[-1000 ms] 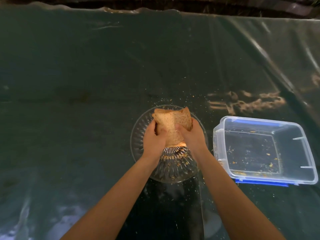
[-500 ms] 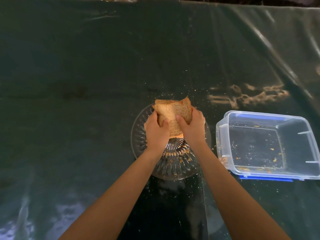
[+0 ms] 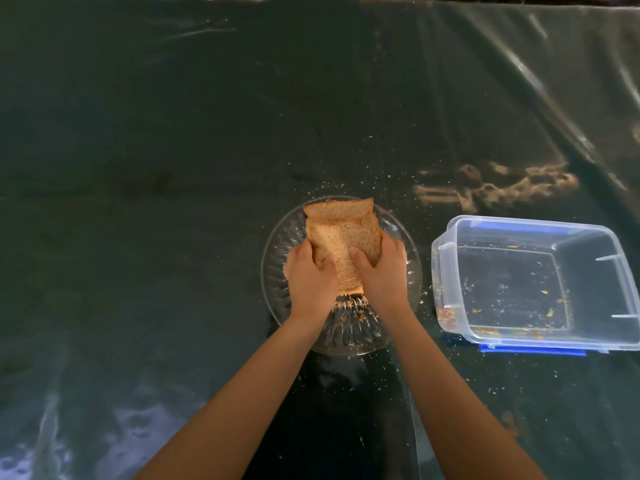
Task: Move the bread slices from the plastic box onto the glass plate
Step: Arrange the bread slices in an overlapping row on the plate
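A stack of brown bread slices sits over the round ribbed glass plate in the middle of the table. My left hand grips the stack's left side and my right hand grips its right side, thumbs on top. The far slice leans back toward the plate's far rim. The clear plastic box with a blue lid under it stands to the right of the plate. It holds only crumbs.
A dark tablecloth under shiny clear plastic covers the table. Crumbs are scattered around the plate and in front of the box. A pale smear marks the plastic sheet behind the box.
Both hands have lowered the bread stack onto the plate and the slices have spread a little at the far end. The box has not moved.
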`<state>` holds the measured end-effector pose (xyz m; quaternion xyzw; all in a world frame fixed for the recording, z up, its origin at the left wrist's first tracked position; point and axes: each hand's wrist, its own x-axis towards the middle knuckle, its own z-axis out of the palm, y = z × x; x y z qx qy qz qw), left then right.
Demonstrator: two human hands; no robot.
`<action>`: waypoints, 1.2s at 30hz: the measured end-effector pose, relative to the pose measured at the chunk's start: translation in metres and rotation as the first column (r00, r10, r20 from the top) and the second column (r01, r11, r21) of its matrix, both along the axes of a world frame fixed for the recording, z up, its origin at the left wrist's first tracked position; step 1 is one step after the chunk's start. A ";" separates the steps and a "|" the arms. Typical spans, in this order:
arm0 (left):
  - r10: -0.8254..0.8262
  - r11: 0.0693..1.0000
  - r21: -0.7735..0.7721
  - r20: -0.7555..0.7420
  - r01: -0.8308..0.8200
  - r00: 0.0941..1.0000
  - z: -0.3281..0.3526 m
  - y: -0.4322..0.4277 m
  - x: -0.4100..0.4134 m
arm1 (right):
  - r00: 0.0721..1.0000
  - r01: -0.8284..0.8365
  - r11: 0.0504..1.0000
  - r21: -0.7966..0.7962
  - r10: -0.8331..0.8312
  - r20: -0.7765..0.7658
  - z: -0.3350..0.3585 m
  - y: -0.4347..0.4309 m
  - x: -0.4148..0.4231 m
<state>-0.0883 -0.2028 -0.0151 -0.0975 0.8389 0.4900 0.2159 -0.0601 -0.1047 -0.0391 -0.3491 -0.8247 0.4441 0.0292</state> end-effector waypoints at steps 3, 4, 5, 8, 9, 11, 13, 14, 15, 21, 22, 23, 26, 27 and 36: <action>-0.021 0.997 -0.067 0.021 0.023 1.000 -0.002 -0.001 -0.005 | 0.999 0.012 1.000 0.018 -0.013 0.035 -0.001 -0.001 -0.005; -0.029 0.996 -0.079 0.015 0.030 0.999 -0.002 -0.002 -0.005 | 0.999 0.012 1.000 0.027 -0.013 0.050 -0.001 0.000 -0.006; -0.038 0.995 -0.087 0.002 0.038 0.999 -0.003 -0.003 -0.005 | 0.998 0.011 0.999 0.034 -0.013 0.060 -0.001 0.001 -0.006; -0.062 0.991 -0.125 -0.079 0.052 0.995 -0.003 -0.006 -0.001 | 0.999 0.021 0.997 0.070 -0.023 0.024 0.002 -0.001 -0.003; -0.065 0.990 -0.131 -0.108 0.050 0.992 -0.003 -0.007 0.001 | 1.000 0.023 0.995 0.094 -0.023 -0.006 0.003 -0.003 -0.001; -0.065 0.990 -0.131 -0.147 0.046 0.987 -0.001 -0.007 0.005 | 0.998 0.026 0.994 0.106 -0.019 -0.065 0.006 -0.006 0.003; -0.051 0.993 -0.111 -0.160 0.033 0.986 0.002 -0.006 0.008 | 0.994 0.036 0.997 0.067 -0.028 -0.108 0.008 -0.007 0.007; -0.042 0.995 -0.100 -0.165 0.026 0.985 0.004 -0.006 0.009 | 0.992 0.044 0.998 0.052 -0.037 -0.124 0.008 -0.008 0.008; -0.038 0.995 -0.095 -0.170 0.022 0.985 0.006 -0.006 0.010 | 0.990 0.055 0.997 0.047 -0.048 -0.135 0.009 -0.008 0.009; -0.083 0.990 -0.128 -0.184 0.060 0.979 0.014 -0.008 0.017 | 0.980 0.145 0.989 -0.007 -0.144 -0.134 0.006 -0.012 0.024; -0.081 0.991 -0.123 -0.179 0.059 0.981 0.014 -0.008 0.018 | 0.980 0.149 0.989 -0.014 -0.149 -0.130 0.006 -0.013 0.024; -0.073 0.992 -0.113 -0.173 0.054 0.982 0.014 -0.009 0.019 | 0.981 0.148 0.989 -0.022 -0.150 -0.126 0.006 -0.013 0.025; -0.061 0.994 -0.099 -0.165 0.045 0.984 0.015 -0.011 0.020 | 0.982 0.135 0.990 -0.034 -0.139 -0.128 0.008 -0.012 0.024; -0.064 0.994 -0.101 -0.165 0.048 0.984 0.015 -0.011 0.021 | 0.982 0.131 0.991 -0.031 -0.134 -0.131 0.008 -0.012 0.025; -0.118 0.982 -0.158 -0.090 0.103 0.989 0.005 -0.014 0.018 | 0.995 0.097 0.995 -0.006 -0.097 -0.038 0.004 -0.009 0.027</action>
